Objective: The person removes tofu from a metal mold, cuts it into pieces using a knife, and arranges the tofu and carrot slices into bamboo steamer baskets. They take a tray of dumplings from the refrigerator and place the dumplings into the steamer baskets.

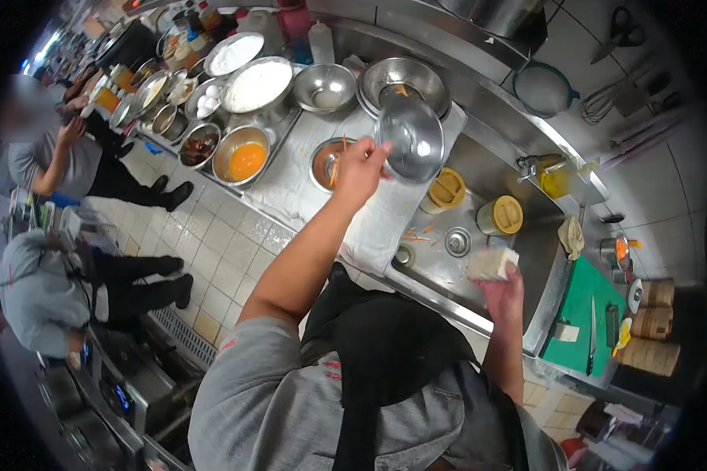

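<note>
My left hand grips the rim of a shiny metal bowl, tilted above the counter beside a larger bowl with orange scraps. Just below that hand, a small metal bowl with orange strips rests on the white cloth. Over the sink's front part, my right hand holds a pale, whitish block, slightly blurred; I cannot make out what it is.
The sink holds two yellow-lidded containers. A knife lies on a green board at right. Bowls of egg and flour stand at left. Two people stand across the aisle.
</note>
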A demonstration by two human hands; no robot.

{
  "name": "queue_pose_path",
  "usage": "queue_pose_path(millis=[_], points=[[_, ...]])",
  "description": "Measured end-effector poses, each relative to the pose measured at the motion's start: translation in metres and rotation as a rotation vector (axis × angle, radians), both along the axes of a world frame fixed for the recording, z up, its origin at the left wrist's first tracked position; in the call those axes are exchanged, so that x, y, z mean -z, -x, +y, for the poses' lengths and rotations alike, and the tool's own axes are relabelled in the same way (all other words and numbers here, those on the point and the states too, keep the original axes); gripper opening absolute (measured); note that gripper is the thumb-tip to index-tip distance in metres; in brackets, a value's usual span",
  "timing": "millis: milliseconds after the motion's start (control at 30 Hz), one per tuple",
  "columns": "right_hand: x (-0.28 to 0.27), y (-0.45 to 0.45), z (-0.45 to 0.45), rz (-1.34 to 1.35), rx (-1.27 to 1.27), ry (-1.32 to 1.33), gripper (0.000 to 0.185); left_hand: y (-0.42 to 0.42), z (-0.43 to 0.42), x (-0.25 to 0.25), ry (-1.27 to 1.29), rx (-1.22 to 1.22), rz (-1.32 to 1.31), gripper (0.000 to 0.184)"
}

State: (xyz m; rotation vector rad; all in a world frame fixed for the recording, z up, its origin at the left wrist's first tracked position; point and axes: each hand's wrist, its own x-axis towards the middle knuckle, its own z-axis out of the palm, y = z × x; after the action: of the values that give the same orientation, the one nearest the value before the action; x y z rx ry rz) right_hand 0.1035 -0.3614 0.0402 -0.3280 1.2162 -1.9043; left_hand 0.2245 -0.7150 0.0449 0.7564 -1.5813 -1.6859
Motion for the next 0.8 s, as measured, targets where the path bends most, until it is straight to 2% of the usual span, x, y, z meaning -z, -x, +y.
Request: queue_pose_path(millis=[33, 67, 133, 167, 233, 267, 333, 367, 433, 533, 600, 667, 733, 800], points=[[-0.004, 0.007, -0.010, 0.080, 0.015, -0.016, 0.050, -0.015, 0.016, 0.007, -0.178, 0.061, -0.002, 0.036], [-0.010, 0.011, -0.021, 0.156, 0.028, -0.036, 0.047, -0.027, 0.037, 0.013, -0.185, 0.033, -0.007, 0.036], [-0.031, 0.023, -0.046, 0.518, -0.152, -0.071, 0.042, -0.049, 0.080, 0.027, -0.356, 0.044, 0.033, 0.035], [-0.040, 0.022, -0.059, 0.509, -0.193, -0.062, 0.042, -0.062, 0.096, 0.046, -0.388, 0.084, 0.039, 0.028], [-0.052, 0.012, -0.081, 0.915, -0.396, -0.069, 0.045, -0.079, 0.139, 0.047, -0.430, 0.020, -0.038, 0.026], [-0.053, 0.004, -0.087, 0.903, -0.462, -0.025, 0.045, -0.090, 0.157, 0.042, -0.461, 0.005, -0.016, 0.025], [-0.054, -0.019, -0.106, 1.297, -0.706, 0.009, 0.049, -0.113, 0.188, 0.038, -0.525, -0.058, 0.057, 0.024], [-0.059, -0.035, -0.111, 1.369, -0.827, 0.028, 0.053, -0.124, 0.199, 0.038, -0.552, -0.100, 0.112, 0.023], [-0.059, -0.067, -0.114, 1.440, -0.863, 0.145, 0.056, -0.156, 0.215, 0.028, -0.523, -0.243, 0.152, 0.022], [-0.056, -0.081, -0.110, 1.349, -0.795, 0.205, 0.054, -0.218, 0.241, 0.043, -0.536, -0.511, 0.234, 0.021], [-0.048, -0.080, -0.105, 1.091, -0.771, 0.131, 0.046, -0.265, 0.262, 0.058, -0.566, -0.717, 0.369, 0.020], [-0.011, -0.066, -0.100, 0.878, -0.748, 0.117, 0.036, -0.324, 0.284, 0.071, -0.527, -0.979, 0.393, 0.019], [0.016, -0.060, -0.088, 0.733, -0.778, -0.023, 0.030, -0.401, 0.305, 0.100, -0.395, -1.170, 0.551, 0.018], [0.042, -0.055, -0.068, 0.746, -0.777, -0.172, 0.027, -0.472, 0.328, 0.097, -0.345, -1.467, 0.504, 0.021]])
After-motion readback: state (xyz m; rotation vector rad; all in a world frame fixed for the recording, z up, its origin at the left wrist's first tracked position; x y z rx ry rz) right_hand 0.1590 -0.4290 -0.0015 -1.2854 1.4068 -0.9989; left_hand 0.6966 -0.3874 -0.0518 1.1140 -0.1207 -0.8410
